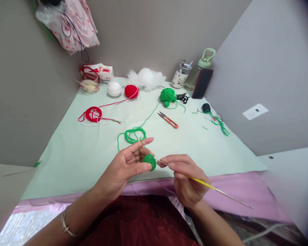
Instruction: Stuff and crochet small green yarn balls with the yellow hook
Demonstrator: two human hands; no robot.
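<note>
Between the thumb and fingers of my left hand (129,162) is a small round green crochet piece (149,162). A green strand runs over my raised left index finger, down to the piece. My right hand (187,176) grips a crochet hook (204,183) with a yellow handle and metal ends. The hook's tip meets the upper right edge of the piece; whether it is inside a stitch I cannot tell. Behind my left hand lies a loose coil of green yarn (135,135), whose strand leads back to the green yarn ball (167,95).
Orange-handled thread snips (168,120) lie mid-table. Farther back are a red yarn ball (131,91), a white ball (114,89), fluffy white stuffing (146,78), a pen cup (181,77), a bottle (195,76) and a phone (202,83). Red yarn (93,114) lies left, yarn scraps (222,126) right.
</note>
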